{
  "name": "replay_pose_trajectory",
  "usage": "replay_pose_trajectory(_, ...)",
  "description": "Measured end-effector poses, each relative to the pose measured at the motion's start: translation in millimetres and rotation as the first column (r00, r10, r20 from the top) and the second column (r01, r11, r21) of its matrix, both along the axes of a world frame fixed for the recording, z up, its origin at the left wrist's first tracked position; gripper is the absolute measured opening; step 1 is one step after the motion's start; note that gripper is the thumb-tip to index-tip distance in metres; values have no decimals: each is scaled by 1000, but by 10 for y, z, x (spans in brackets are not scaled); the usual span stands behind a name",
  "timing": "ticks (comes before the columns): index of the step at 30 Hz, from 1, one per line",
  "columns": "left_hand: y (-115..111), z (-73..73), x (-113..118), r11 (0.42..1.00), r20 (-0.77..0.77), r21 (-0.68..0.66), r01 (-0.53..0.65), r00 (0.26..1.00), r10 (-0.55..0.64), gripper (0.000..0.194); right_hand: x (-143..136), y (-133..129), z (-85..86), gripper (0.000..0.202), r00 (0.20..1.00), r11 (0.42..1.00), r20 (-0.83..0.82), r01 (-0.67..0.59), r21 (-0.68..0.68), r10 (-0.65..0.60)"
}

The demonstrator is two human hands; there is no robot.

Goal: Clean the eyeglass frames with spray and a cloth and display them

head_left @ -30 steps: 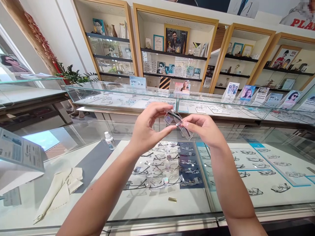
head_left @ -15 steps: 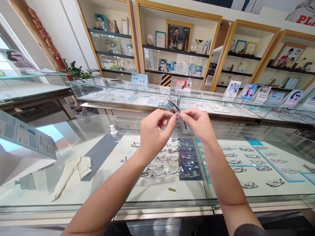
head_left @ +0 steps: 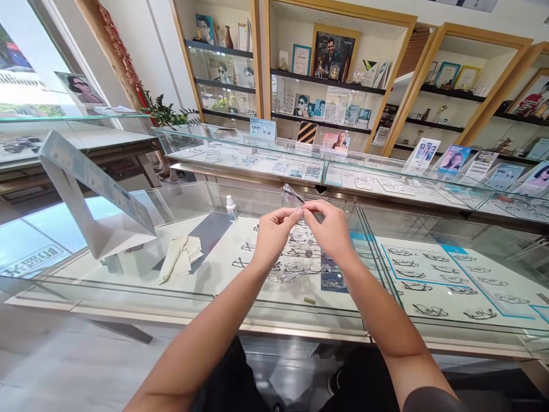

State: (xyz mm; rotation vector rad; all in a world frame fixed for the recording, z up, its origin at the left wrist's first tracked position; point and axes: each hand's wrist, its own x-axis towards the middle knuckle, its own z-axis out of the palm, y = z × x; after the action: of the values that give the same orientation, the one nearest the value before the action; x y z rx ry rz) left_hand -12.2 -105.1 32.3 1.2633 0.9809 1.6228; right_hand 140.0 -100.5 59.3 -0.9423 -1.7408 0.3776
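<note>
Glasses (head_left: 292, 196) | left hand (head_left: 274, 232), right hand (head_left: 331, 230) pinching | above glass counter (head_left: 278, 300)

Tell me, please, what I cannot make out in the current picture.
Head view: part of the held glasses, hidden by the left hand and right hand.
Head view: print on the white bottle, too small to read.
Head view: some displayed frames, partly covered by the left hand and right hand.
Head view: the dark right sleeve, cut off by the bottom edge.
</note>
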Motion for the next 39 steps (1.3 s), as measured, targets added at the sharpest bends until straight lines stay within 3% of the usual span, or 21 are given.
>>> replay_pose_trajectory(7,-202,-154,-104,991,12,-131,-11,1000,13,47,-70,-214,-178,19,998,998,60,-19,-59,23)
replay_pose_trajectory(12,-235,-249,-202,988,-37,-153,-27,999,22,45,-78,-344,-333,26,988,987,135,-57,-148,78)
replay_pose_trajectory(16,-178,-152,-369,985,-234,-159,-59,972,21,35,-12,-365,-424,28,989,972,74,-109,-207,126)
replay_pose_trajectory(21,-62,93,-654,990,-504,-111,-91,863,23,32,170,-313,-447,18,993,968,-70,-111,-226,98)
replay_pose_trajectory(23,32,163,-774,988,-632,-121,-96,775,-3,32,255,-294,-458,19,992,964,-89,-105,-244,86)
replay_pose_trajectory(25,178,198,-891,992,-765,-116,-51,642,-56,31,341,-264,-489,21,994,964,-70,-98,-249,83)
replay_pose_trajectory(29,580,142,-1089,996,-969,-23,89,244,-44,21,535,-100,-625,22,997,966,53,-44,-254,59)
replay_pose_trajectory(32,850,-6,-1177,991,-999,-45,123,-16,-43,15,732,128,-797,29,984,975,178,12,-221,28)
replay_pose_trajectory(35,995,-177,-1207,991,-986,-82,111,-152,-64,17,954,362,-1007,40,967,975,248,115,-192,-66)
replay_pose_trajectory(39,1039,-332,-1197,990,-965,-105,94,-251,-79,22,1169,534,-1252,52,955,955,266,192,-224,-130)
